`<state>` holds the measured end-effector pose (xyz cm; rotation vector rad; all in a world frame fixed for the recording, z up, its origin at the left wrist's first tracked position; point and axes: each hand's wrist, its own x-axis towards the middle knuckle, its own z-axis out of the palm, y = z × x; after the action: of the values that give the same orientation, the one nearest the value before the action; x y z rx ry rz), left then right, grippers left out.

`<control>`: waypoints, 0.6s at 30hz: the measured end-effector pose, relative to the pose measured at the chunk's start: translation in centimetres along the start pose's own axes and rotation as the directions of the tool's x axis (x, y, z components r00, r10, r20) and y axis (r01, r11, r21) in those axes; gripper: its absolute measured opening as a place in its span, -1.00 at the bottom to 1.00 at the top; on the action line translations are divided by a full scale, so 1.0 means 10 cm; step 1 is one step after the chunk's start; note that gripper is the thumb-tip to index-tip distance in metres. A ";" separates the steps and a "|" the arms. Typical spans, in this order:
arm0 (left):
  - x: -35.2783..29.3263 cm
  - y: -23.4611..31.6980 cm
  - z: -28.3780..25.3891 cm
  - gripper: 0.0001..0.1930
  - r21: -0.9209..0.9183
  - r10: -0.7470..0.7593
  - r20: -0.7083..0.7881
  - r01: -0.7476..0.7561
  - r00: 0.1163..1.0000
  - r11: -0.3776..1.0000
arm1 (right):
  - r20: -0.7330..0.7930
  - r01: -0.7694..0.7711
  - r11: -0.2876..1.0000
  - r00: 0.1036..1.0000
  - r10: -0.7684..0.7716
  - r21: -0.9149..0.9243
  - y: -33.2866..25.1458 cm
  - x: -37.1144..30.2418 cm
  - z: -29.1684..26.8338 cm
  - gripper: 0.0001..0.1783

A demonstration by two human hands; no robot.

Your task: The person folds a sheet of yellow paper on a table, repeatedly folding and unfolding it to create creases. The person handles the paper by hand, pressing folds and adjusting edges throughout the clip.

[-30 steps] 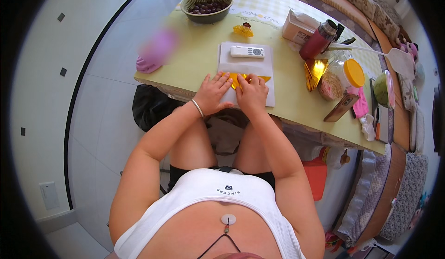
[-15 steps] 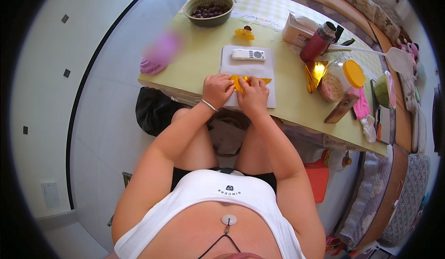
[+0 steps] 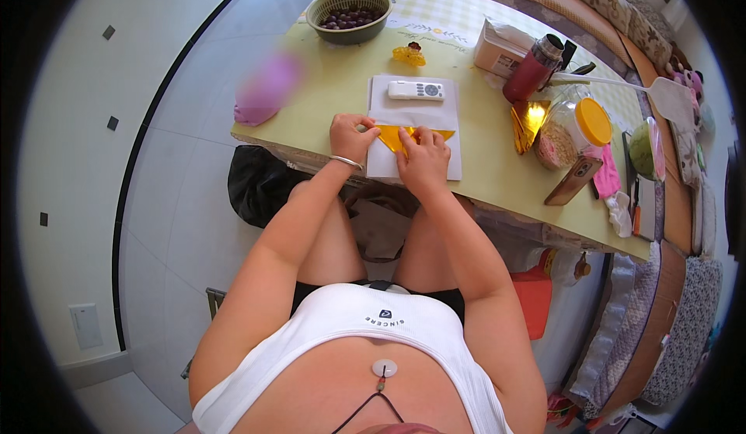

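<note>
A sheet of shiny gold paper (image 3: 392,140), folded to a triangle with its point toward me, lies on white paper (image 3: 381,167) on the table. My left hand (image 3: 353,137) pinches the triangle's left corner between thumb and fingertips. With curled fingers, my right hand (image 3: 424,156) grips and presses the middle and right part of the gold paper, hiding some of it. Just beyond the hands, a white remote control (image 3: 416,90) lies across the white paper.
On the right stand a gold foil piece (image 3: 528,125), a red flask (image 3: 533,70), a yellow-lidded jar (image 3: 561,135), a tissue box (image 3: 499,49) and a phone (image 3: 573,181). Farther off are a basket of dark round fruit (image 3: 349,33) and a yellow ornament (image 3: 409,55). A blurred purple thing (image 3: 268,88) sits left.
My left hand has slid left and down along the gold paper to its left corner, uncovering more of the triangle. My right hand has barely moved.
</note>
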<state>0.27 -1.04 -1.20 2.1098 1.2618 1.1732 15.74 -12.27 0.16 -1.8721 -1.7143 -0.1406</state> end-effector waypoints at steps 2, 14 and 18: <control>0.03 -0.06 -0.02 -0.88 0.059 0.039 -0.012 -0.038 0.999 0.998 | 0.001 0.000 1.000 1.000 0.000 -0.001 0.00 0.00 0.00 -0.51; 0.05 0.03 0.05 -0.38 0.310 0.108 -0.087 -0.076 0.990 0.948 | 0.028 0.003 1.000 1.000 -0.003 -0.002 0.05 0.02 0.00 -0.46; 0.28 0.03 0.04 -0.30 0.312 0.351 0.168 -0.388 0.921 0.867 | 0.134 -0.156 0.982 0.981 0.142 0.107 0.17 0.23 -0.16 -0.38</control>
<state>1.44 1.29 0.04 2.7289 1.1022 1.0223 18.21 -11.06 1.90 -1.9482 -1.6183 0.1378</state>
